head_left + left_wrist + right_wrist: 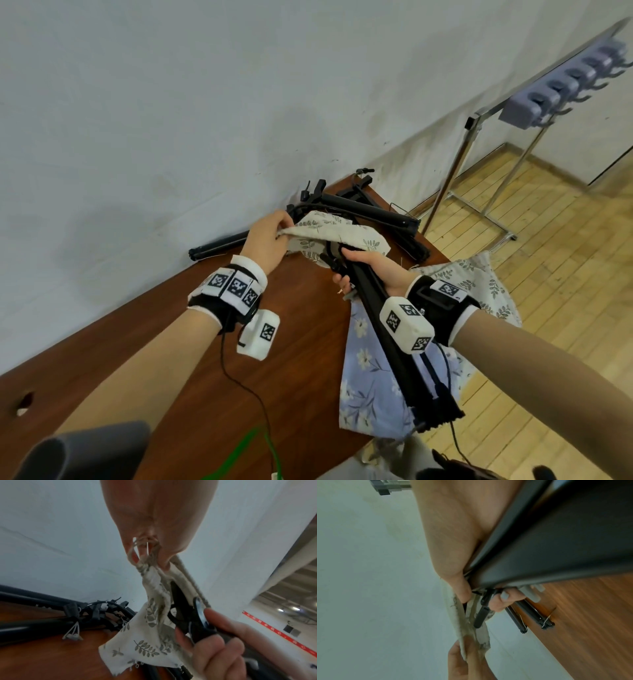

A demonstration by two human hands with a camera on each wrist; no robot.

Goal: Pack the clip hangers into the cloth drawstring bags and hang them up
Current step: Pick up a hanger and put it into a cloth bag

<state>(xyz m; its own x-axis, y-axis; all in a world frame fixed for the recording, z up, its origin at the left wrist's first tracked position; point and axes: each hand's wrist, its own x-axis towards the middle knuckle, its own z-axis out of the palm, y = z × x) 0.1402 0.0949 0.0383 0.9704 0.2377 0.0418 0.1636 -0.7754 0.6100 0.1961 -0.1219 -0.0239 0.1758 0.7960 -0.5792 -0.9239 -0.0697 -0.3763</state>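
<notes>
My left hand point(270, 236) pinches the rim of a cream leaf-print drawstring bag point(337, 233) and holds its mouth up above the table. The bag point(145, 647) hangs from those fingers in the left wrist view. My right hand point(366, 270) grips a bundle of black clip hangers point(394, 339), whose far end lies inside the bag's mouth. In the right wrist view the hangers point(556, 545) fill the upper right, and a black clip point(482, 614) points into the bag point(465, 626).
More black clip hangers point(370, 209) lie piled by the wall on the brown table point(212, 370). A blue floral bag point(373, 373) and another leaf-print bag point(479, 284) lie at the table's right edge. A metal rack with grey hooks point(561, 85) stands on the wooden floor.
</notes>
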